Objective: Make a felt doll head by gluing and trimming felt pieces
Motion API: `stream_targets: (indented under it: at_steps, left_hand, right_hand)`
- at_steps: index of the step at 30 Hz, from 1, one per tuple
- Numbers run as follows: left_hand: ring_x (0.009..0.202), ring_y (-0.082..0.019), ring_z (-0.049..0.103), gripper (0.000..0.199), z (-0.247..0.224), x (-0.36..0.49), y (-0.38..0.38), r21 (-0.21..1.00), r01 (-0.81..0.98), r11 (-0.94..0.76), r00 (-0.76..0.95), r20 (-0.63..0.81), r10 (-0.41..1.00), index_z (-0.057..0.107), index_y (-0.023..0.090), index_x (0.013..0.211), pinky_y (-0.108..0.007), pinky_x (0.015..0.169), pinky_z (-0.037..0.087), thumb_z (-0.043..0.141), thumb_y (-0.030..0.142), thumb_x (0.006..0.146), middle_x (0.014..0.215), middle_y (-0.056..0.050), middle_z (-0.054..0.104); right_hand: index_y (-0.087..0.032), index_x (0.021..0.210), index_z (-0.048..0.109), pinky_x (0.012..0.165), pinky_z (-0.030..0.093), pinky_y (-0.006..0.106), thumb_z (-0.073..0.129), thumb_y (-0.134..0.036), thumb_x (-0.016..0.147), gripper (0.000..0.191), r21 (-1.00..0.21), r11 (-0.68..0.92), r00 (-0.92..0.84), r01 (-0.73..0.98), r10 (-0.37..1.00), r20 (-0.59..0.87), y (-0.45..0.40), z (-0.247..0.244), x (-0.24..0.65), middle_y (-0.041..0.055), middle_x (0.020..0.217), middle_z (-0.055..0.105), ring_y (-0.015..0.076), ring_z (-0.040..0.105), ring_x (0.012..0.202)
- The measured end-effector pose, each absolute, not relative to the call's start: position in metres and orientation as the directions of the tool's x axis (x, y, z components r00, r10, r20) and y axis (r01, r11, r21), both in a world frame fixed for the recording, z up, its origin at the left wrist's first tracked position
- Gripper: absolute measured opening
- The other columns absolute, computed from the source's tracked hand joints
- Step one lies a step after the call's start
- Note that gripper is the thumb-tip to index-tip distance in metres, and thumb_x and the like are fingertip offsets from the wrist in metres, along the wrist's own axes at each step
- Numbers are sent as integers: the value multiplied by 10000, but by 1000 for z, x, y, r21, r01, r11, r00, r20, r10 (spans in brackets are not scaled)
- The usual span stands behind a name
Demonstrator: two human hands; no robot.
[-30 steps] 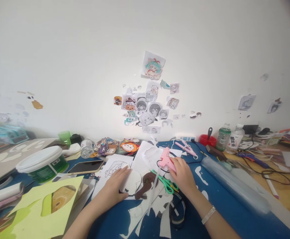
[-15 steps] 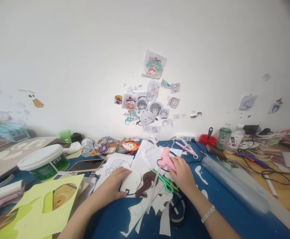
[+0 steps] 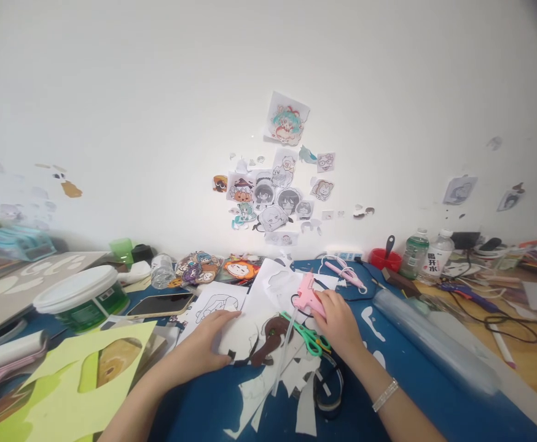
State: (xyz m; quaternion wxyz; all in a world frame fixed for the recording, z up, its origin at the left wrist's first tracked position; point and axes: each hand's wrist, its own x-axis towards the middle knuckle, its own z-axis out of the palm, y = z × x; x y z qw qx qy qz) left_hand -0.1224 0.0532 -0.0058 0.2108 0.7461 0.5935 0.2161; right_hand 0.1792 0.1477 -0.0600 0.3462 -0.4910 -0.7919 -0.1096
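Note:
A pink hot glue gun [image 3: 308, 296] is in my right hand [image 3: 338, 322], whose fingers wrap round its handle. A clear glue stick [image 3: 283, 353] slants below the gun, near my right hand. My left hand [image 3: 206, 344] rests over white paper, its thumb and fingers apart. A white paper piece [image 3: 237, 336] lies beside its fingertips, next to a brown cut-out [image 3: 271, 344]. Green-handled scissors [image 3: 312, 341] lie just left of my right hand. A dark roll of tape [image 3: 328, 387] sits below them, among white paper scraps [image 3: 252, 393].
A phone [image 3: 160, 305] and a white-lidded tub [image 3: 82, 294] stand left, behind yellow sheets [image 3: 56, 380]. A clear plastic roll [image 3: 434, 341] lies right. Two bottles [image 3: 427, 258] and a red bowl [image 3: 385, 259] stand by the wall, with a pink pen-like tool [image 3: 344, 273] nearby.
My left hand has shifted slightly left, uncovering more of the white paper next to the brown cut-out. My right hand and the glue gun have barely moved.

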Motion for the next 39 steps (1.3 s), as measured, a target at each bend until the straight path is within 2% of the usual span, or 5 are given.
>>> stream_targets:
  at_steps: [8, 13, 22, 28, 39]
  left_hand:
    - [1371, -318, 120, 788, -5, -104, 54, 337, 913, -231, 253, -23, 967, 364, 190, 1347, -491, 1083, 207, 642, 254, 613, 1486, -127, 246]
    - [1357, -307, 192, 775, -10, -97, 58, 285, 911, -299, 316, -14, 949, 370, 194, 1340, -493, 1088, 197, 650, 212, 618, 1450, -132, 330]
    - [1338, -313, 238, 775, -14, -101, 56, 310, 891, -331, 346, 5, 938, 391, 227, 1326, -481, 1080, 236, 656, 155, 601, 1447, -128, 326]
    - [1350, -324, 199, 770, -16, -103, 56, 322, 894, -310, 333, -17, 943, 355, 226, 1348, -500, 1078, 223, 658, 234, 640, 1471, -135, 275]
    - [1322, -308, 268, 753, -21, -104, 61, 325, 873, -363, 368, 49, 929, 398, 242, 1315, -461, 1076, 256, 651, 181, 609, 1426, -112, 350]
  right_hand:
    - [-116, 1114, 557, 734, 466, 370, 462, -185, 823, 314, -161, 498, -290, 852, 706, 646, 148, -60, 178, 133, 1019, 589, 267, 536, 913]
    - [-114, 1100, 560, 728, 468, 369, 463, -187, 821, 304, -161, 503, -292, 849, 701, 650, 148, -61, 177, 134, 1020, 588, 265, 535, 909]
    - [-128, 1110, 548, 716, 459, 366, 450, -174, 814, 316, -160, 499, -282, 851, 694, 663, 148, -61, 178, 132, 1013, 586, 264, 533, 896]
    - [-117, 1116, 547, 735, 460, 368, 471, -165, 805, 323, -165, 500, -284, 850, 700, 655, 147, -60, 177, 133, 1015, 586, 263, 534, 899]
    - [-119, 1133, 539, 754, 457, 369, 472, -170, 811, 333, -166, 500, -285, 850, 702, 653, 148, -60, 178, 130, 1028, 575, 261, 529, 912]
